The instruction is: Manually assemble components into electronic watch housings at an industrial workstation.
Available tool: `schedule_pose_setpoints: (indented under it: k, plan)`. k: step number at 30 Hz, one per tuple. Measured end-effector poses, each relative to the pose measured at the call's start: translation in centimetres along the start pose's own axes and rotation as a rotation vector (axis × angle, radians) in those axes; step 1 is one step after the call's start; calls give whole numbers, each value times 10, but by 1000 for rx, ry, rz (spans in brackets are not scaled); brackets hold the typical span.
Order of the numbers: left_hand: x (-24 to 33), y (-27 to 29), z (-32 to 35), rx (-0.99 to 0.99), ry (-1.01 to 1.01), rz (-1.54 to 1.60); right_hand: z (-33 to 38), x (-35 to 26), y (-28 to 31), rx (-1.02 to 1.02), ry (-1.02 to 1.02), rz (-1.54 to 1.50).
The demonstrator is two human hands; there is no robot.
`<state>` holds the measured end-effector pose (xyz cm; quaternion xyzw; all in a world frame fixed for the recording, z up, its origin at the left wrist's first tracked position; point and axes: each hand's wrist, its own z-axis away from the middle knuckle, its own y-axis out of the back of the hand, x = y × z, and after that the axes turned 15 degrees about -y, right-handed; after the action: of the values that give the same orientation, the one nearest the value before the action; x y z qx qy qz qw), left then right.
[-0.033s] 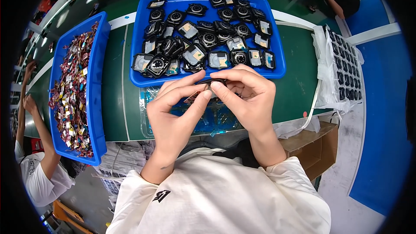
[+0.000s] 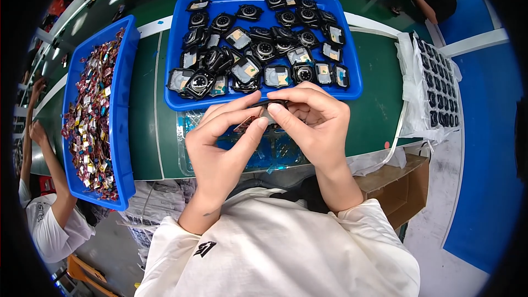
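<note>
Next to nothing has changed since the previous picture, so the handling seems to be at the same point: in the centre of the frame the right hand (image 2: 324, 124) pinches a thin dark piece (image 2: 274, 102), while the left hand (image 2: 214, 140) closes its thumb and fingertips on a small reddish part (image 2: 245, 125). The dark piece shows nearly edge-on, just below the blue tray (image 2: 353, 49), its face hidden; the reddish part is mostly covered by fingers.
</note>
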<state>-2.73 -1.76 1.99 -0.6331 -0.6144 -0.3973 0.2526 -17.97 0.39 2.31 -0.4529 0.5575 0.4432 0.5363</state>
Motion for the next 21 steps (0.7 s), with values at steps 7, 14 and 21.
schedule_pose_setpoints:
  k: [7, 14, 21]
  plan:
    - [2, 7, 0, 73, -48, -7, -1, -6, 1, -70, -226, -282]
    - [6, 7, 1, 89, 92, 130, -1, -5, 3, -108, -245, -309]
    - [3, 7, 2, 38, 79, 180, 1, 0, 7, -61, -185, -242]
